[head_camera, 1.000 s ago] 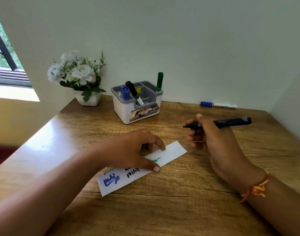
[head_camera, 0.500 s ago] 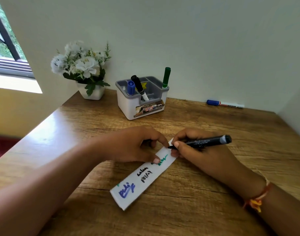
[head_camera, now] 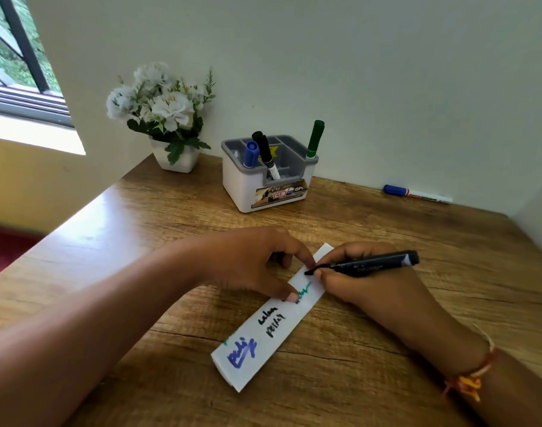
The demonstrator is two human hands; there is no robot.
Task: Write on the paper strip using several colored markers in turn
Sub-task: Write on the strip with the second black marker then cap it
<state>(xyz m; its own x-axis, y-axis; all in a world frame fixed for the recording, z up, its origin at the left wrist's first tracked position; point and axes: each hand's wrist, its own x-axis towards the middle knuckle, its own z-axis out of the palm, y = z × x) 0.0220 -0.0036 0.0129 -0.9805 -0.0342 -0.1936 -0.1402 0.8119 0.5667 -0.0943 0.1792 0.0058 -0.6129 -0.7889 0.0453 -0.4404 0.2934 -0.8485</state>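
Pins a white paper strip [head_camera: 273, 331] flat to the wooden counter [head_camera: 171, 217] with the left hand [head_camera: 251, 260]: thumb tip down on the strip beside a green scribble, index fingertip down at the strip's left edge farther up, other fingers tucked underneath. Grips a black marker [head_camera: 371, 265] in the right hand [head_camera: 365, 291], pinched between thumb and fingertips close to the nib, uncapped, barrel pointing off to the right. Nib over the far part of the strip, just beside the left index fingertip; touching the paper or just above it, cannot tell.

Strip laid diagonally, near end toward the viewer, far end between the two hands. From near end to far: blue writing, two short lines of black, then the green scribble.

Well behind the hands, near the wall [head_camera: 386, 87]: a white and grey organizer [head_camera: 251, 189] holding a blue marker [head_camera: 250, 154] and a second black marker [head_camera: 265, 152] on its left side, a green marker [head_camera: 314, 138] upright at its right rear corner. Farther right, at the foot of the wall, a blue-capped marker [head_camera: 416, 194] lying flat. Left of the organizer, a white flower pot [head_camera: 177, 160] with white blooms. Window [head_camera: 14, 57] at upper left. Red and yellow thread bracelet [head_camera: 467, 380] around the right wrist.
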